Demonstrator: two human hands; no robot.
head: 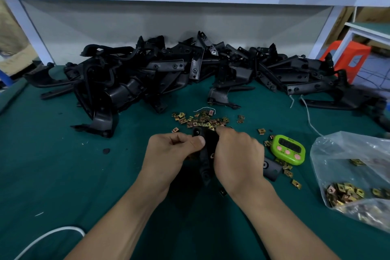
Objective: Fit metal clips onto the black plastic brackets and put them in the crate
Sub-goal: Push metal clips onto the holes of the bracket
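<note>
Bracket (205, 161): was held over the desk (63, 164) between both grips.
Left grip (173, 150): was curled on the Bracket's round upper end.
Right grip (238, 154): was wrapped round its middle.
Loose clips (202, 121): were scattered just beyond.

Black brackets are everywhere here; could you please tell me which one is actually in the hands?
The bracket gripped between the left hand and right hand; the others lie in the pile behind.

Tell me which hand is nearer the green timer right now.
Right. The right hand grips the bracket close beside the green timer, on its left; the left hand pinches the bracket's top end, farther away beyond the right hand.
</note>
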